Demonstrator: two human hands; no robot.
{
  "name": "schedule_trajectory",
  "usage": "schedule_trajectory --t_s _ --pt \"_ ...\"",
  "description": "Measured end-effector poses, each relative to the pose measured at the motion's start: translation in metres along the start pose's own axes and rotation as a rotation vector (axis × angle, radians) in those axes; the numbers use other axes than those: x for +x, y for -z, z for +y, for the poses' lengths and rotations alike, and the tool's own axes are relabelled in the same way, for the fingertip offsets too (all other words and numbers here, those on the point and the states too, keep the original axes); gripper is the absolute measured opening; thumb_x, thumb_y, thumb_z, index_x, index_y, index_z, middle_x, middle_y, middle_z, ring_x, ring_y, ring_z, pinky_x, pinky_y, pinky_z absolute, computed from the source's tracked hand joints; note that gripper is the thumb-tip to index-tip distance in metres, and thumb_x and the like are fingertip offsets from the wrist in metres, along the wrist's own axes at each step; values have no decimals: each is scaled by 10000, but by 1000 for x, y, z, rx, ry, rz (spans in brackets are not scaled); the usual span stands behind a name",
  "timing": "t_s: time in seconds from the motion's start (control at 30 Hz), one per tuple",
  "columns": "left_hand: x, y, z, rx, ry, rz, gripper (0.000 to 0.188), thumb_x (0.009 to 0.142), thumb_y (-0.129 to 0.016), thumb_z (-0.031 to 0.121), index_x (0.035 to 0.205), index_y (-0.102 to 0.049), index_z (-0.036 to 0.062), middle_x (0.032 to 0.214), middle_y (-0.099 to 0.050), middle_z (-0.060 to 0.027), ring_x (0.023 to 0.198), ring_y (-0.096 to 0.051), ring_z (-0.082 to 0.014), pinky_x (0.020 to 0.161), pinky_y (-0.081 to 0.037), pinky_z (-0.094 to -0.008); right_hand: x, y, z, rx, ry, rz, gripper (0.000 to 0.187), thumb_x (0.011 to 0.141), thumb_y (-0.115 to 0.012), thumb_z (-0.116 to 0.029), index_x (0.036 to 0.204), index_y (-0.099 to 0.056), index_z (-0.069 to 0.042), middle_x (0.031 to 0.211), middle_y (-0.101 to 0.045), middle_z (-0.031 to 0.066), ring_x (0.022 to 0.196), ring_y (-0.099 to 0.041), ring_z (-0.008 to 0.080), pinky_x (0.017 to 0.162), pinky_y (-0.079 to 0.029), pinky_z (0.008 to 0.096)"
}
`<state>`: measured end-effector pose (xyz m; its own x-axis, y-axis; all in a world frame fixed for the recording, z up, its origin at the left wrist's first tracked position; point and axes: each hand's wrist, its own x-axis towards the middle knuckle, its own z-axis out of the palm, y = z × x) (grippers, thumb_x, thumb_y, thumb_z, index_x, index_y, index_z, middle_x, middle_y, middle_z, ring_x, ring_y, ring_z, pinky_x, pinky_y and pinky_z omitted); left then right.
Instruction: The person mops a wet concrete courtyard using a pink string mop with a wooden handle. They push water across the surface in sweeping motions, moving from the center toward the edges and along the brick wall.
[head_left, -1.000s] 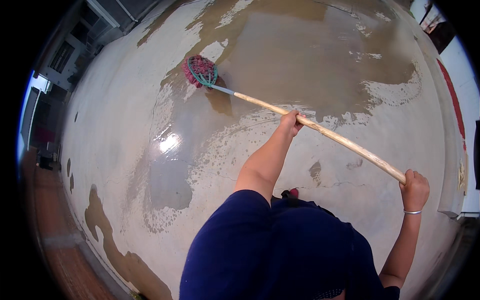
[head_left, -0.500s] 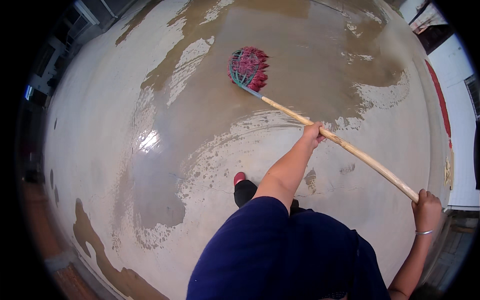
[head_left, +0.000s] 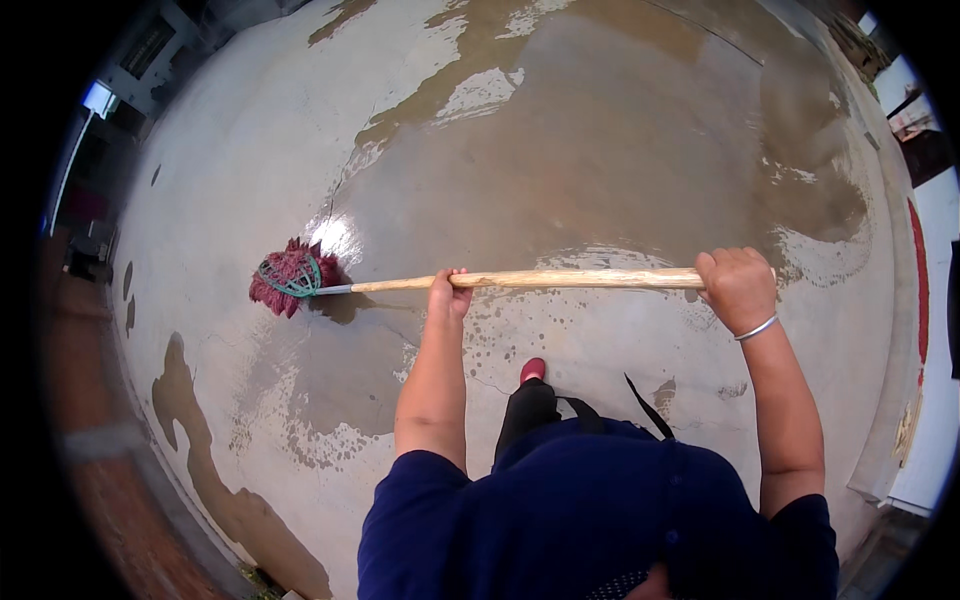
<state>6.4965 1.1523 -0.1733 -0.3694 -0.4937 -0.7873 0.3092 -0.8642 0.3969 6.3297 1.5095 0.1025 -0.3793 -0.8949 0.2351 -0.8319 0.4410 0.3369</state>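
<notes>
I hold a long-handled broom with both hands. Its shaggy dark-red bristle head, wrapped in a green lattice, is at the left, with a dark shadow just right of it. Whether the head touches the floor I cannot tell. A short grey socket joins it to the pale wooden handle, which runs almost level across the view. My left hand is closed around the handle not far from the socket. At the handle's right end, my right hand, with a silver bangle at the wrist, grips from above.
Brown water spreads over the grey concrete floor ahead, and another wet patch lies at the lower left. My red shoe stands below the handle. A white wall borders the right; brick-coloured ground edges the left.
The broom head has swung left and toward me from the far middle. The handle has turned from slanting to nearly level; my left hand moved left, my right hand up and left.
</notes>
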Motion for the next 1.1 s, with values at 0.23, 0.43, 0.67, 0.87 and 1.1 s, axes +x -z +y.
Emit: schedule_trajectory --t_s 0.23,0.43,0.67,0.87,1.1 --pt "-6 -73 -18 65 34 -126 77 863 -442 74 791 -446 47 711 -518 -48 694 -558 -182 718 -525 -326 -34 6 28 -36 -202 14 254 530 -703 -145 628 -470 -121 597 -484 26 591 -519 190 574 -404 315" --pt "-42 -191 -142 370 206 -376 75 866 -449 93 808 -461 48 720 -523 -52 708 -582 -181 667 -536 -335 -144 43 66 -215 -505 -79 251 540 -706 -139 641 -477 -115 607 -489 38 567 -505 212 553 -411 342" --pt "-96 -292 -333 703 503 -636 96 860 -461 117 792 -478 53 730 -540 -55 710 -598 -193 667 -545 -358 -255 99 76 -434 -854 -317 267 563 -718 -157 650 -473 -99 605 -494 48 553 -503 226 539 -413 347" --pt "-98 -335 -404 1018 572 -781 146 875 -454 178 760 -515 113 711 -602 -25 718 -606 -128 593 -501 -290 -231 121 76 -529 -952 -469 285 550 -735 -156 656 -477 -98 587 -493 46 539 -513 218 531 -416 339" --pt "-2 -349 -293 722 537 -613 119 867 -501 203 816 -523 97 713 -589 -7 692 -622 -129 480 -481 -241 -76 88 116 -497 -659 -462 269 550 -716 -139 637 -465 -100 570 -481 42 521 -507 207 510 -406 326"
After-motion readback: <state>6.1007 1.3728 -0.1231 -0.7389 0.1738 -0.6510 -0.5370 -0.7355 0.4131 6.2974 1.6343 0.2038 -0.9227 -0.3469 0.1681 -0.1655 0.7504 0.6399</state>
